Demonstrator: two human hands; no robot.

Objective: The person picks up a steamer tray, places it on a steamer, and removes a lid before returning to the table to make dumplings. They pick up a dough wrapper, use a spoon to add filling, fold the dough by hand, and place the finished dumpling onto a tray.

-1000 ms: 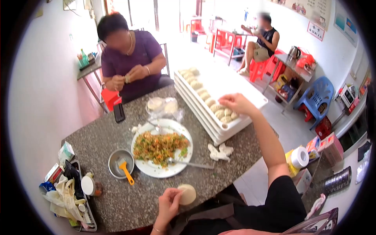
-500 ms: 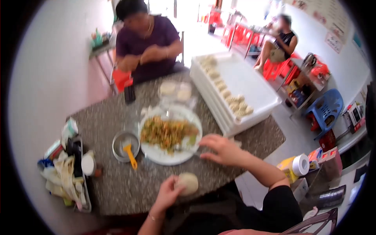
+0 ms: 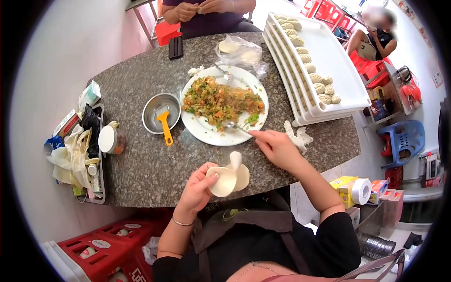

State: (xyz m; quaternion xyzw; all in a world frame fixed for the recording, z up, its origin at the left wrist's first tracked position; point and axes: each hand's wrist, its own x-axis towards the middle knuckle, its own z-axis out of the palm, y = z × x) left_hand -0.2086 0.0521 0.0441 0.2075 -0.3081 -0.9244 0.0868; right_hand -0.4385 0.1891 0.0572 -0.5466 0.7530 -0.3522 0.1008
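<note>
My left hand (image 3: 198, 189) is closed on a round dumpling wrapper (image 3: 222, 183), thumb on top, near the table's front edge. Behind it lies another wrapper (image 3: 243, 178), with a small rounded white object (image 3: 236, 159) at its upper edge whose kind I cannot make out. My right hand (image 3: 280, 151) grips the handle of a metal spoon (image 3: 243, 130). The spoon's bowl rests at the near edge of chopped filling (image 3: 216, 98) on a white plate (image 3: 199, 134). A second spoon (image 3: 227, 75) lies at the plate's far side.
Stacked white trays (image 3: 343, 70) with pleated dumplings (image 3: 304, 58) stand at right. Left of the plate is a metal bowl (image 3: 150, 117) with a yellow-handled tool (image 3: 165, 129). Bagged wrappers (image 3: 244, 51) lie beyond the plate. A co-worker's hands (image 3: 202, 9) work across the table.
The view has tilted down toward the table. My left hand now holds a wrapper up, apart from the other one. My right hand has closed around the spoon handle.
</note>
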